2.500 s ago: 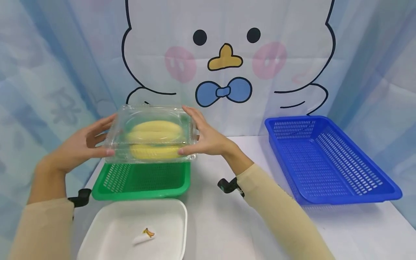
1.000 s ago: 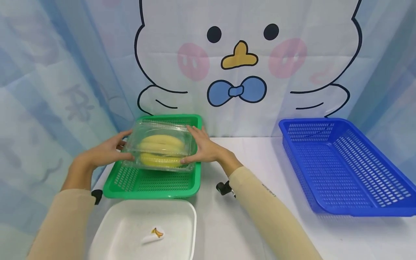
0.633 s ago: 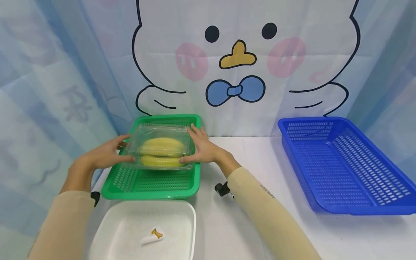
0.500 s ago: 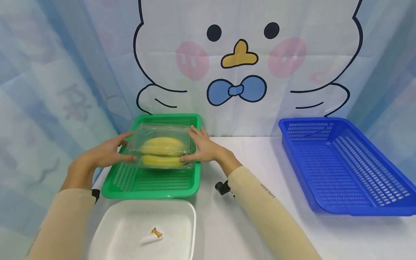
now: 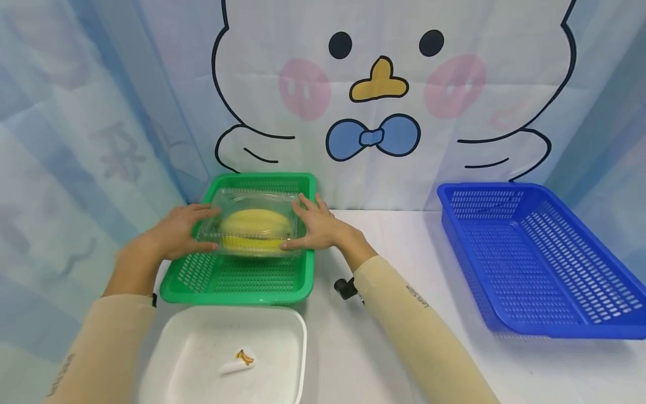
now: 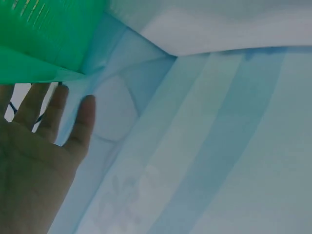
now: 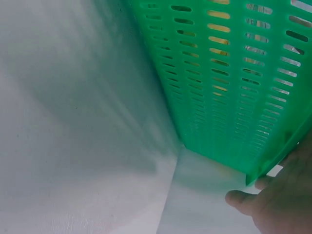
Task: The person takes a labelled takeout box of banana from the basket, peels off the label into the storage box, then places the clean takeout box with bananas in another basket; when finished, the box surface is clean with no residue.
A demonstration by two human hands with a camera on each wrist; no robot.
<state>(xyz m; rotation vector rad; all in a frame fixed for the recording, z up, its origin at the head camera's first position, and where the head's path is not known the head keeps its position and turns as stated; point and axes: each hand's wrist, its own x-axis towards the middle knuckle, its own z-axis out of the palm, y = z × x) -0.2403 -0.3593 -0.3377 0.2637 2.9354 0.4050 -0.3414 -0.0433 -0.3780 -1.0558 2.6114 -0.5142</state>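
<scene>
In the head view a clear plastic clamshell box holds yellow bananas. It lies inside the green basket, toward the back. My left hand is at the box's left end, fingers and thumb stretched over that end. At the opposite end, my right hand has its fingers spread at the far corner and its thumb by the front edge. The left wrist view shows the left fingers straight by the basket rim. Through the slots of the basket wall, the right wrist view shows bits of yellow.
A white tray stands in front of the green basket, with a small curled white label bearing a banana picture inside. To the right is a large blue basket. A printed curtain closes off the back and sides.
Both hands have lowered the banana box from above the green basket into it. Lately the left hand has shifted slightly right over the box's end; the right hand has hardly moved.
</scene>
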